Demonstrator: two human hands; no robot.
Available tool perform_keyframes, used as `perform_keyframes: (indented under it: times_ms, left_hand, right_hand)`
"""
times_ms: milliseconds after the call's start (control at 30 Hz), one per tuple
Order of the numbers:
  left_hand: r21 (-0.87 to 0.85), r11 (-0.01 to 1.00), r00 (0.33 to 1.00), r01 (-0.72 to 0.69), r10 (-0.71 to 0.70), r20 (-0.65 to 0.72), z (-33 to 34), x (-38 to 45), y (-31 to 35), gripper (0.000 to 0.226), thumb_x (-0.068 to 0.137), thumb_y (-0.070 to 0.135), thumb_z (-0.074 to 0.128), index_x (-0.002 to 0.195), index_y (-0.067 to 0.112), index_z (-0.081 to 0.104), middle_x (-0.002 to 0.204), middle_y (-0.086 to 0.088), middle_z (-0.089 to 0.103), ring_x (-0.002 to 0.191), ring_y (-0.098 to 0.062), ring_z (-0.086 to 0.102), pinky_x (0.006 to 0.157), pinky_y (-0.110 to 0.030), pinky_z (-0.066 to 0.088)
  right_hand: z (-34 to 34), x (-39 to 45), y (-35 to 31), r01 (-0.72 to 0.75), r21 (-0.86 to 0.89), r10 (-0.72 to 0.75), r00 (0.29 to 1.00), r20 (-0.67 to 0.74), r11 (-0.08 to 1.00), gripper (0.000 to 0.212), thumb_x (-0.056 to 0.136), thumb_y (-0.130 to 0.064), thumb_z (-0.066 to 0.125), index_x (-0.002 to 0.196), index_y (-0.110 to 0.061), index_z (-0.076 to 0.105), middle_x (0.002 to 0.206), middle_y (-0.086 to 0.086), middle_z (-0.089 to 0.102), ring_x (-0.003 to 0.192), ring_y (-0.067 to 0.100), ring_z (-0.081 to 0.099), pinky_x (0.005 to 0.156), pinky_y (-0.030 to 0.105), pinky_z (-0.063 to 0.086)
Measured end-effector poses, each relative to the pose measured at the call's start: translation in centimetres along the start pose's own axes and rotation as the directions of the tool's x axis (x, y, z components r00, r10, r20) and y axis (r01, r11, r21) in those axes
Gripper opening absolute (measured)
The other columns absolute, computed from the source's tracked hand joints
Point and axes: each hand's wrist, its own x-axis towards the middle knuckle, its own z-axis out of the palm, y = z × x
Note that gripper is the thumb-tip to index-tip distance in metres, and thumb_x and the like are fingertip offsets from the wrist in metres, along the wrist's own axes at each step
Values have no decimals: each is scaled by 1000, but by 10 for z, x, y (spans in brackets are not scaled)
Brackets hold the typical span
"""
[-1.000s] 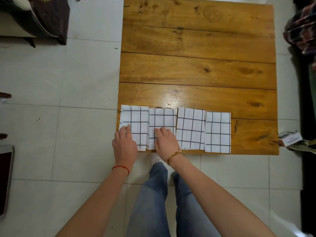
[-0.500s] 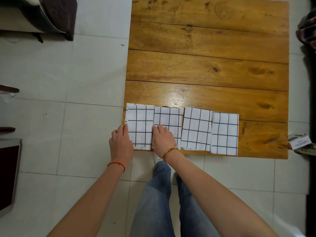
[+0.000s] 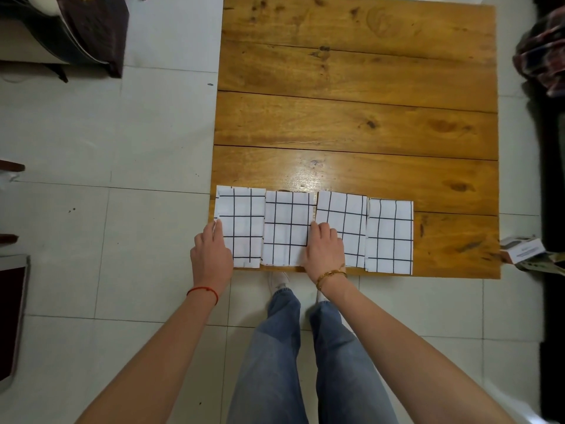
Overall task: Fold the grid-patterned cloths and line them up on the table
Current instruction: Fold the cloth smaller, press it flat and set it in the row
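Several folded white cloths with a black grid lie side by side along the near edge of the wooden table (image 3: 357,117). From left: the first cloth (image 3: 243,221), the second cloth (image 3: 286,231), the third cloth (image 3: 348,221) and the fourth cloth (image 3: 389,237). My left hand (image 3: 211,255) rests with straight fingers against the left edge of the first cloth. My right hand (image 3: 324,250) lies flat over the seam between the second and third cloths, fingers straight, covering their near corners.
The table stands on a white tiled floor. A small white box (image 3: 522,249) sits on the floor by the table's near right corner. Dark fabric (image 3: 544,62) lies at the far right, dark furniture (image 3: 76,32) at the far left. My legs stand below the table edge.
My right hand has moved right, from the first and second cloths' seam to the second and third cloths' seam. My left hand has shifted to the first cloth's left edge.
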Motion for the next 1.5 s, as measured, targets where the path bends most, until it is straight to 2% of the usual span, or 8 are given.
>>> perform_keyframes:
  times_ms: [267,400,600,800,1000,1267,1500]
  left_hand:
    - [8,1000,999,-7,7,-36,-1,-4,10,61,91,4,50,148,11,29,155,-9,27,129,-29,38,99,-40,42]
    - [7,989,986,-149,149,-73,5,-16,47,64,92,4,49,150,13,25,155,-6,27,137,-23,31,110,-37,33]
    - [-31,955,956,-294,293,-29,32,-42,120,65,93,6,45,152,15,19,157,-1,22,139,-19,27,112,-33,27]
    - [-54,965,966,-255,256,15,48,-48,153,66,94,8,45,152,17,17,159,-1,19,140,-19,24,114,-33,27]
    - [-58,979,979,-197,199,45,53,-47,162,64,95,9,45,152,15,16,159,-1,17,141,-19,24,113,-35,32]
    - [-48,984,984,-171,173,44,52,-48,164,64,95,8,45,152,14,17,159,-1,19,140,-20,26,111,-35,33]
    - [-23,985,985,-171,172,33,54,-48,160,62,96,10,46,152,15,19,157,-2,22,139,-21,27,110,-36,33]
  right_hand:
    - [-5,-2,12,17,70,-12,998,-66,997,49,79,-12,56,127,-3,49,111,15,55,96,30,53,78,38,47]
    - [-13,-7,46,7,117,17,980,-199,993,41,79,-10,55,119,-3,54,104,14,56,87,29,53,73,40,49]
    - [-28,-16,124,-218,90,233,946,-226,972,45,84,-11,53,127,-2,47,117,18,53,99,31,52,82,40,46]
    - [-31,-21,181,-359,80,367,921,-131,930,47,87,-14,51,132,-3,42,123,18,50,107,31,48,88,40,42]
    - [-26,-21,186,-284,114,294,952,-84,952,50,87,-13,49,135,-3,39,123,19,48,107,31,46,92,39,42]
    - [-31,-25,187,-261,157,278,956,-94,952,46,86,-12,50,131,-4,44,121,17,50,106,30,48,87,38,44]
    - [-30,-25,193,-207,102,214,975,-64,973,45,88,-13,48,132,-5,43,124,16,48,106,29,47,86,37,44]
